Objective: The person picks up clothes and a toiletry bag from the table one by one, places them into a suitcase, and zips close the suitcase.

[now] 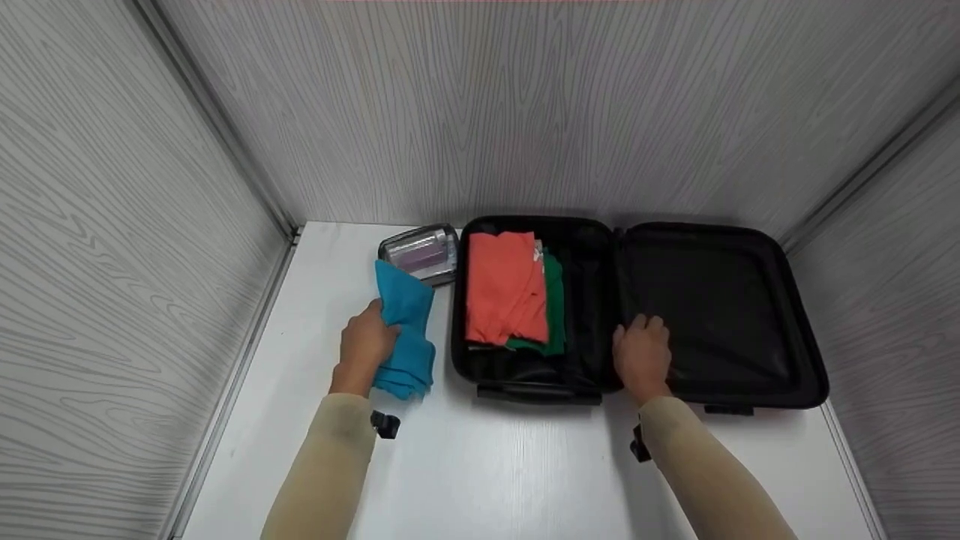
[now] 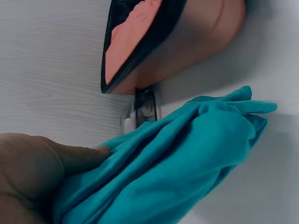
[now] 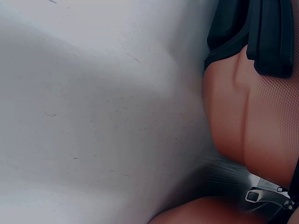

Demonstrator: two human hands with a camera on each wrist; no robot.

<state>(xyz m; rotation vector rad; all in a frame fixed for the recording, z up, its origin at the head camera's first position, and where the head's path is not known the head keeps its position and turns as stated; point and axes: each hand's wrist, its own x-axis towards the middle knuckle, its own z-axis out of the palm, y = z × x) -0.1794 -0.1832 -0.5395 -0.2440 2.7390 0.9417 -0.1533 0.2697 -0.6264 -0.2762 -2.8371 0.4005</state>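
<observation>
My left hand point(image 1: 367, 337) grips a folded turquoise cloth garment point(image 1: 409, 330) on the left side, beside the open suitcase point(image 1: 540, 394). In the left wrist view, the thumb presses on the bunched folds of the cloth point(image 2: 187, 158). Inside the suitcase's left half lie a folded coral garment point(image 1: 506, 289) and a green garment point(image 1: 555, 300) showing from under it. My right hand point(image 1: 643, 356) rests at the inner edge of the suitcase's right half, its fingers over the rim. The right wrist view shows mostly the suitcase's textured outer shell point(image 3: 271, 121).
A clear-topped pouch point(image 1: 420, 253) with purple and white contents stands behind the cloth, against the suitcase's left side. The suitcase's black-lined right half point(image 1: 705, 307) lies flat. Grey wood-patterned panels point(image 1: 510, 112) enclose the white table point(image 1: 495, 472) at the back and sides.
</observation>
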